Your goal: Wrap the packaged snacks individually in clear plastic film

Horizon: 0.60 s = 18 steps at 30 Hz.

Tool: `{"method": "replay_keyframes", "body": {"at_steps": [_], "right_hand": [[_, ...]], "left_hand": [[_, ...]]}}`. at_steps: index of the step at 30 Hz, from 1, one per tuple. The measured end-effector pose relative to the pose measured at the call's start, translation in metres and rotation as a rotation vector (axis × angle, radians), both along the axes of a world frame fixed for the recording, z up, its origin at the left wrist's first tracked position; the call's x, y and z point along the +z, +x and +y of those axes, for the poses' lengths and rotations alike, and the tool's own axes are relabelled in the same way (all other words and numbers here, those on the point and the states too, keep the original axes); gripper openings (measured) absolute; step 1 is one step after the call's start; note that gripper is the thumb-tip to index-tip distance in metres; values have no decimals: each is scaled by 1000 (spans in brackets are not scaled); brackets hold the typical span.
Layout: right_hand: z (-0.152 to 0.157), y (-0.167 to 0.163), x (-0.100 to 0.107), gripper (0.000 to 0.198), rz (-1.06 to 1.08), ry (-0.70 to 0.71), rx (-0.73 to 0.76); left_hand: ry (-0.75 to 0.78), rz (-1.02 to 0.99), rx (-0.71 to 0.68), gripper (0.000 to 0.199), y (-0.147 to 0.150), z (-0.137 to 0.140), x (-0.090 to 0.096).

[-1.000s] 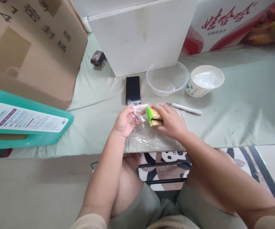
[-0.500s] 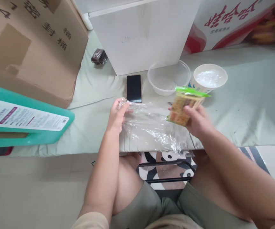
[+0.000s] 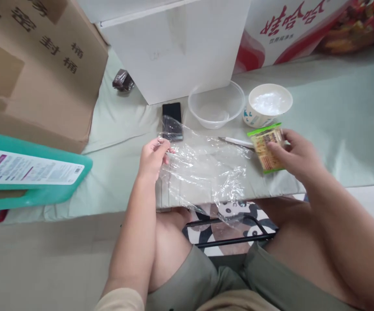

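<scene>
Between its thumb and fingers my left hand (image 3: 154, 157) pinches one edge of a crinkled clear plastic bag (image 3: 203, 168), which spreads across the cloth and hangs over the front edge. My right hand (image 3: 299, 153) grips a small yellow snack packet (image 3: 267, 149) with green ends, thumb on its front. The packet is apart from the bag, on its right. Partly behind the packet lies a slim white utility knife or pen (image 3: 237, 141); I cannot tell which. A paper bowl (image 3: 267, 106) with clear plastic inside stands just beyond my right hand.
A clear plastic bowl (image 3: 216, 106) and a black phone (image 3: 172, 116) stand behind the bag. White box (image 3: 180, 56), cardboard box (image 3: 41, 82) and red-and-white carton (image 3: 280, 39) line the back. A dark wrapped block (image 3: 123, 80) and a green container (image 3: 51, 190) are on the left.
My right hand has moved the snack packet to the right, away from the bag, uncovering the slim white tool. My left hand keeps its pinch on the bag. The view has shifted slightly.
</scene>
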State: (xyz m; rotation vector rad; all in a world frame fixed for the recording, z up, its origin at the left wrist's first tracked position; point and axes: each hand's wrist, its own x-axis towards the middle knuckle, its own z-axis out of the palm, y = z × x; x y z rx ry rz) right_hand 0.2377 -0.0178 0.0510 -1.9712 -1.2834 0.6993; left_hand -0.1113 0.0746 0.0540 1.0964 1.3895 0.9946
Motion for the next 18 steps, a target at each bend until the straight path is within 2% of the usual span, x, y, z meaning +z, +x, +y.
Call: {"method": "replay_keyframes", "body": {"at_steps": [3,6,8,9,12,15,16,18], "right_hand": [[1,8,-6,39,-250,54,110],[4,11,-8,47,-459,218,23],[3,4,-7,41,-510,324,-13],[2,-2,-6,36,-490,349,19],[-8,-35,-4,32,-371,384,278],[-18,-77,-5,43,-367,500,640],[-21,-89,-6,46,-375,502,782],[-23,-107,-9,51,-381,411,1012]], "left_hand": [[5,-101,-7,31,2,0,4],[33,-226,-10,42,2,-1,7],[53,-309,-3,44,1,-1,8],[61,-349,4,44,1,-1,8],[64,-457,49,39,-1,-2,9],[27,-460,129,34,1,-2,9],[16,-421,157,31,2,-1,8],[7,-313,200,25,4,0,5]]}}
